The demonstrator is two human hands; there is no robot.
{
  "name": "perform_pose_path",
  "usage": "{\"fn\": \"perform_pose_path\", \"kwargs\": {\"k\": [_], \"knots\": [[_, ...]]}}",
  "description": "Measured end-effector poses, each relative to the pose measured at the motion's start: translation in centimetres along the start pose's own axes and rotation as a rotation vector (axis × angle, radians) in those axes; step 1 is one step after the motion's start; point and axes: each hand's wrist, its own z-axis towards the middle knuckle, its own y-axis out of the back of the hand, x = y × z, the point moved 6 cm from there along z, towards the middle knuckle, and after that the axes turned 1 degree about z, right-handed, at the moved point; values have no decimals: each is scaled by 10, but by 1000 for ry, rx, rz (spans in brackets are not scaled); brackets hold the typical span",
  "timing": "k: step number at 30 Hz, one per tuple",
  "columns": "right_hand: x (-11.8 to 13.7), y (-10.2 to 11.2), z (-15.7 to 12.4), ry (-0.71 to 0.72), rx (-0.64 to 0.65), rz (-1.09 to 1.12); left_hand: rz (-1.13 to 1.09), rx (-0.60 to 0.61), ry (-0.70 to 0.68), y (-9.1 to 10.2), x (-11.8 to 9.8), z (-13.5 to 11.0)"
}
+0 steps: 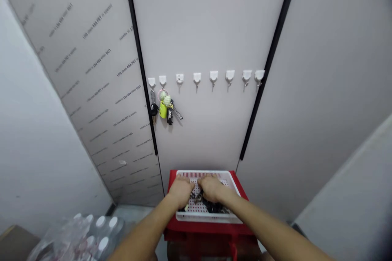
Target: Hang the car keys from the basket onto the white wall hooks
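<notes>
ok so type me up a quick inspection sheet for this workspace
surface: red stand under a white perforated basket
job's things: dark and metallic pieces in the basket, probably keys; details blurred
clutter: white-capped bottles in clear plastic, lower left, beside a brown box
grippers: left hand and right hand, both bare, in the basket; grasp hidden
cables: nothing seen
surroundings: pale panels with black strips; eight white hooks, keyrings on the leftmost two
</notes>
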Motion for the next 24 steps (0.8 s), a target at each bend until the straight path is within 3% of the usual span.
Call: {"fn": "perform_pose_path", "kwargs": {"k": [3, 6, 11, 17, 21, 24], "knots": [[-5, 3, -3, -2, 9, 64, -113, 31, 30, -2, -3, -4], [-11, 18, -4, 36, -30, 242, -419, 1, 84, 0, -5, -4], [-18, 67, -3, 54, -94, 561, -1024, -264, 120, 26, 2, 5], [-14, 143, -1, 60, -360, 923, -1572, -482, 71, 86, 17, 18], [-9, 195, 4, 115, -641, 1261, -1694, -647, 117, 145, 35, 19], [-4, 238, 9, 137, -853, 1339, -1684, -788, 141, 191, 52, 19]]}}
